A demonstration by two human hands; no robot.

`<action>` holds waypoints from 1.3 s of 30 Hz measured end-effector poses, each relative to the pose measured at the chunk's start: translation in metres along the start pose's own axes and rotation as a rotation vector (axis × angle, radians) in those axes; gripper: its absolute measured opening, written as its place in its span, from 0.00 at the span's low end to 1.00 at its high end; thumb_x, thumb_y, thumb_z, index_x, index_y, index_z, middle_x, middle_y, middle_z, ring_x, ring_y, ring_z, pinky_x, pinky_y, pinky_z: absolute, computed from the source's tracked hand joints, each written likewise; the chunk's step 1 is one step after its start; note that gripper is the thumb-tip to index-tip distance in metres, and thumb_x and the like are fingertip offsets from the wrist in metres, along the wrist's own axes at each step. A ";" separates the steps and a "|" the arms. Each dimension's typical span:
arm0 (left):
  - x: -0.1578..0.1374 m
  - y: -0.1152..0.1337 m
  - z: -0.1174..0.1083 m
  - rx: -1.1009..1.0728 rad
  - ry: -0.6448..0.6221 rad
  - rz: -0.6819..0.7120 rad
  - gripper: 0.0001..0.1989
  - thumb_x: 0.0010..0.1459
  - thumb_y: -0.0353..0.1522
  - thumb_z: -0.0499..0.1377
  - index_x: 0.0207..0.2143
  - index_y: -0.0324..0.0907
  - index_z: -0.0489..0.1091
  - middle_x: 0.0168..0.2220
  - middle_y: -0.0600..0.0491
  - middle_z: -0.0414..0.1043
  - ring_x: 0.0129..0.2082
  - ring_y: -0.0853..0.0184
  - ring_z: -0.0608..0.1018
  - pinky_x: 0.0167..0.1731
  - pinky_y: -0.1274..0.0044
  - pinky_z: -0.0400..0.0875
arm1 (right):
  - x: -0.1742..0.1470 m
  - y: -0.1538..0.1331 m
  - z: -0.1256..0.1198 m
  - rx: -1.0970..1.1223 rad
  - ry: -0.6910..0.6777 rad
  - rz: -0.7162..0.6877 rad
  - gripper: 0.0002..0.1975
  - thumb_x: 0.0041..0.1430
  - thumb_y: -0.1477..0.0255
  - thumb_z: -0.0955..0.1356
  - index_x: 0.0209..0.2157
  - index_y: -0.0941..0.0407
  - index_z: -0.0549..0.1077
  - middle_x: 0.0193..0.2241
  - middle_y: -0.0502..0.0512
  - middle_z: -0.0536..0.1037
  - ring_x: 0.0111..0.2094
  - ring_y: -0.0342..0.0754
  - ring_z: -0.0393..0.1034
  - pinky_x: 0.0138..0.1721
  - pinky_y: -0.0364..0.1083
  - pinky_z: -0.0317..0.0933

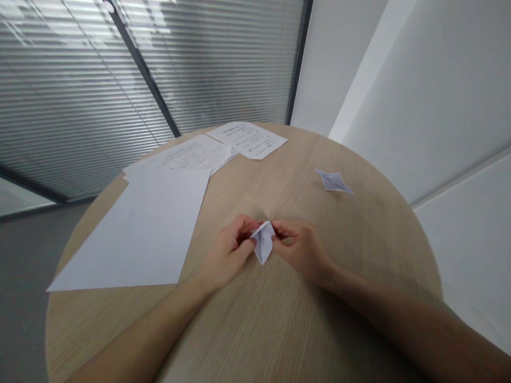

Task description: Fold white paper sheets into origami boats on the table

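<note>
Between my two hands, over the middle of the table, is a small piece of folded white paper [263,243], pointed at the top and bottom with a crease down its front. My left hand [231,247] pinches its left edge between thumb and fingers. On the opposite edge, the thumb and fingertips of my right hand [299,244] are closed on it as well. The fingertips behind the paper are partly hidden. Farther off to the right lies a folded paper boat [334,182], apart from both hands.
The round wooden table [275,181] has a large blank white sheet [147,234] on its left. Behind that lie several written sheets [187,154], and a printed page [251,139] rests near the far edge. Window blinds [223,64] and a white wall [431,96] stand beyond.
</note>
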State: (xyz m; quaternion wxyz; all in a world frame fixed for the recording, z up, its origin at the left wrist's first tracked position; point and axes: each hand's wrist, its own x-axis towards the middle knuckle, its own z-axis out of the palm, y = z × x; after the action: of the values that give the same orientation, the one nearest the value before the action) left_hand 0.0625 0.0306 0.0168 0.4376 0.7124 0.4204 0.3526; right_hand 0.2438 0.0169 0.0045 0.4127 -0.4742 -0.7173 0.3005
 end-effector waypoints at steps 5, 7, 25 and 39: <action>0.000 0.000 -0.005 0.361 0.002 0.064 0.10 0.53 0.28 0.54 0.37 0.42 0.71 0.34 0.52 0.76 0.33 0.64 0.76 0.32 0.73 0.69 | 0.001 0.004 -0.001 -0.113 0.010 -0.081 0.13 0.52 0.81 0.66 0.37 0.56 0.79 0.28 0.51 0.79 0.28 0.43 0.71 0.33 0.42 0.62; 0.001 -0.001 -0.007 0.496 0.022 0.118 0.09 0.53 0.28 0.55 0.36 0.42 0.72 0.34 0.51 0.75 0.35 0.62 0.76 0.35 0.71 0.70 | 0.001 0.006 -0.001 -0.119 0.003 -0.101 0.14 0.52 0.82 0.66 0.38 0.56 0.79 0.30 0.51 0.80 0.29 0.44 0.72 0.34 0.43 0.62; 0.002 -0.008 -0.027 1.049 -0.290 0.586 0.09 0.64 0.30 0.55 0.44 0.41 0.74 0.43 0.50 0.79 0.42 0.60 0.78 0.42 0.68 0.70 | 0.003 0.021 -0.011 -0.509 -0.230 -0.396 0.13 0.53 0.85 0.65 0.36 0.56 0.78 0.42 0.58 0.81 0.42 0.49 0.76 0.46 0.47 0.68; 0.000 -0.007 -0.027 1.028 -0.352 0.540 0.16 0.65 0.33 0.55 0.54 0.41 0.70 0.53 0.49 0.75 0.49 0.58 0.77 0.48 0.66 0.68 | 0.004 0.023 -0.023 -0.735 -0.407 -0.568 0.14 0.59 0.79 0.65 0.44 0.57 0.77 0.46 0.56 0.81 0.46 0.52 0.75 0.46 0.50 0.66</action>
State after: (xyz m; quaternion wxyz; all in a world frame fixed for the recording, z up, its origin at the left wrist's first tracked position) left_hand 0.0367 0.0410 0.0205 -0.0044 0.9616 0.2625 0.0798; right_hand 0.2730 0.0297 -0.0025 0.1360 -0.3063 -0.9421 -0.0096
